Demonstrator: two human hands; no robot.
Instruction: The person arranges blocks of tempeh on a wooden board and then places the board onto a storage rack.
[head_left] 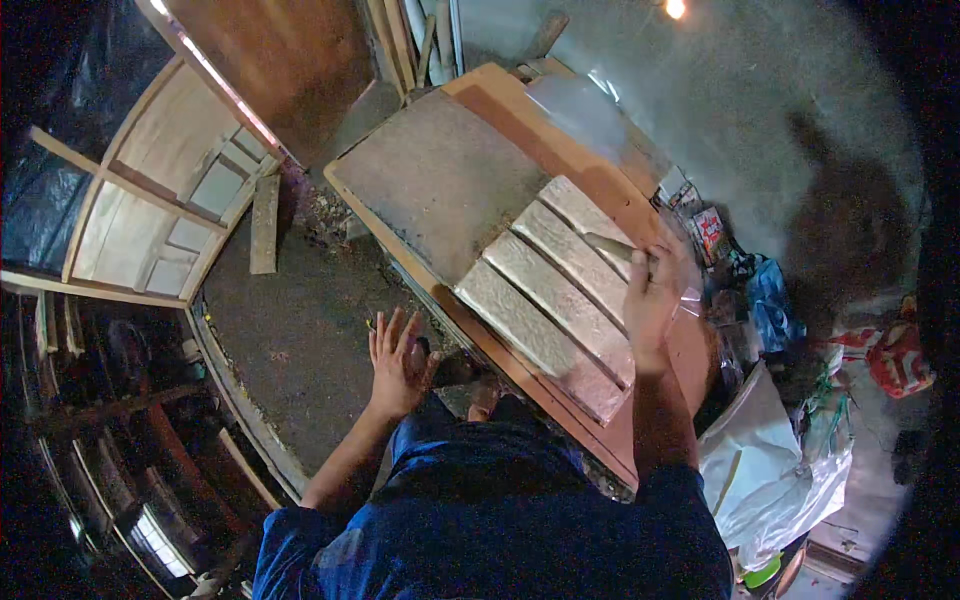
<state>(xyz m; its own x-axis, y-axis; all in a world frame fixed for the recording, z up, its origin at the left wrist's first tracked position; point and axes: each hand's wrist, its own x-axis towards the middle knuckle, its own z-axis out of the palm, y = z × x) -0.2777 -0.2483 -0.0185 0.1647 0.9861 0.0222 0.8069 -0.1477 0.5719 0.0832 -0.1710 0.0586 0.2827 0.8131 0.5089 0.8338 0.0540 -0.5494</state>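
Note:
A pale, shiny slab (560, 295) with a dimpled surface lies on the table board. Dark straight grooves split it into several parallel strips. My right hand (652, 295) is over its right side, fingers closed round a thin, pointed, light-coloured tool (608, 244) whose exact kind I cannot make out. The tool's tip points left, over or against the upper strips; contact is not clear. Off the table's near left edge, my left hand (398, 362) hangs above the floor with its fingers spread, holding nothing.
A brown-grey board (440, 170) covers the left part of the orange-brown table (510, 110). Clear plastic sheeting (580, 105) lies at the far edge. White plastic bags (770, 460) and a blue bag (770, 300) sit at right. A wooden-framed panel (150, 190) stands at left.

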